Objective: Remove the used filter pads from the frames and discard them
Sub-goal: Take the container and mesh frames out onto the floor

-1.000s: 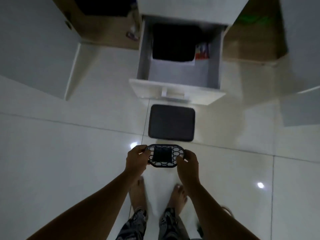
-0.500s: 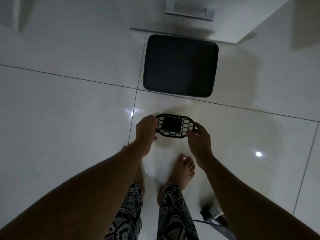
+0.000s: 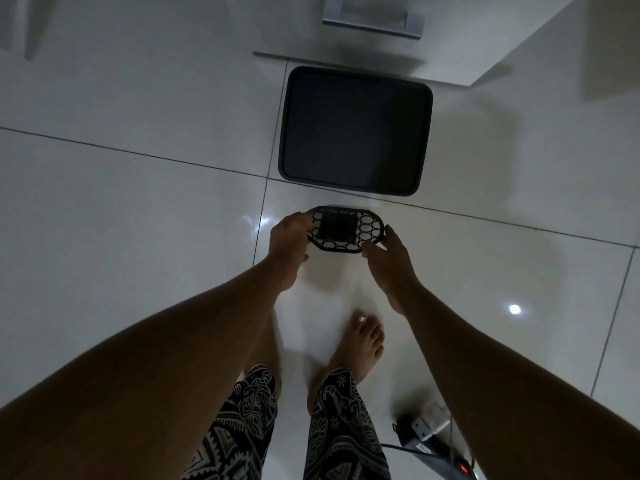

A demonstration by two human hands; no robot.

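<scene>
Frame (image 3: 346, 230) is held level between both hands above the floor (image 3: 138, 202), just short of the bin (image 3: 353, 129), which stands open and a little farther out. The left hand (image 3: 289, 242) is curled round the frame's left end. The right hand (image 3: 388, 252) pinches the right end, thumb on the near edge. The pad (image 3: 335, 229), a dark square, is seated in the middle of the perforated oval and has not yet been taken out.

The step in hand is judged to be freeing the pad. It would be done best once the frame has been carried forward over the bin's mouth, so that the pad and any loose dust fall inside and not onto the tiles. One hand's grip should be kept on an end of the frame while the other is released and used on the pad. The pad is probably soft, so it may be lifted at an edge and peeled out, or pushed through from behind if the mesh allows; which side is open cannot be told in this dim light. A firm hold on the frame is advised, lest it be dropped into the bin with the pad.
</scene>
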